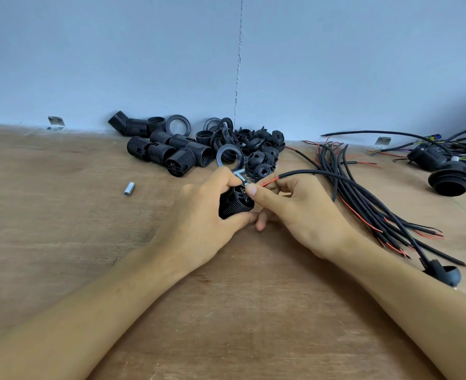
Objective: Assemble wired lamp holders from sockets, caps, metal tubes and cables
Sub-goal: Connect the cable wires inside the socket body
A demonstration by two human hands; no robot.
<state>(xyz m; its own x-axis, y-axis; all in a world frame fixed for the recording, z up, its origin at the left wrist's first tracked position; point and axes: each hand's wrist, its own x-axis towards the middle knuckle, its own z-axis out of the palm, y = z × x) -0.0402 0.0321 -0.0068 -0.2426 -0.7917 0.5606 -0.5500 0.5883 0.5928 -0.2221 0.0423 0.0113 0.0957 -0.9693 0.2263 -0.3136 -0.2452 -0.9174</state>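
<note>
My left hand [199,218] grips a black ribbed socket [234,202] just above the wooden table [62,242], its terminal end turned toward my right hand. My right hand [295,212] pinches the stripped end of a black cable [322,174]; its red wire [269,182] points at the socket's terminals. A black cap [444,274] is threaded on the same cable, lying beside my right forearm. A metal tube [129,188] lies loose to the left. Just behind my left fingers a small metal piece [240,175] shows.
A heap of black sockets [171,149], rings [229,156] and caps [262,149] lies against the blue wall. A bundle of black cables with red wires [377,204] fans out at the right. Finished wired lamp holders [451,179] sit at the far right.
</note>
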